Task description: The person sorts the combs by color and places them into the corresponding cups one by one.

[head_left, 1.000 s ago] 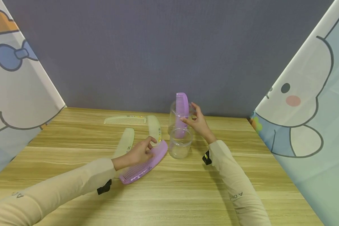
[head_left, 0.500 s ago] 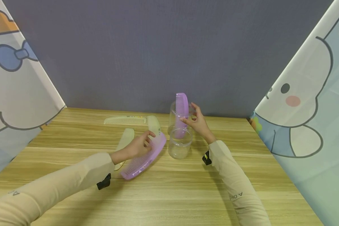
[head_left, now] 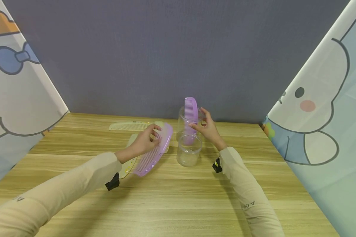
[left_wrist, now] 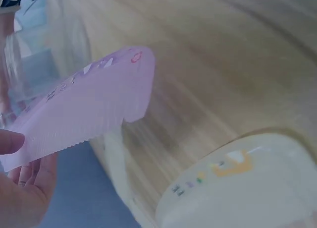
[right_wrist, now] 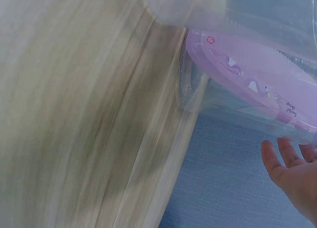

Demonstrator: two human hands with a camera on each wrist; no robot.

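My left hand point(head_left: 143, 142) pinches a purple comb point(head_left: 155, 155) between thumb and fingers. The comb tilts in the air above the pale combs; in the left wrist view its spine point(left_wrist: 106, 84) faces the clear cups. My right hand point(head_left: 209, 130) holds the rear clear cup point(head_left: 181, 116) near its rim, thumb in front and fingers behind. Inside that cup a second purple comb point(head_left: 191, 110) stands upright, its top above the rim. The right wrist view shows my right fingers point(right_wrist: 271, 161) at the cup's side. A front clear cup point(head_left: 188, 157) stands close before it.
Pale cream combs lie on the wooden table point(head_left: 181, 204): one flat at the back point(head_left: 129, 126), one under my left wrist point(head_left: 127, 169), one partly hidden behind the raised comb point(head_left: 159, 123). A dark panel point(head_left: 166, 59) closes off the back.
My left hand has lifted the purple comb off the table and moved it up and away toward the back, tilting it steeper. The right hand, the cups and the comb inside have stayed put.
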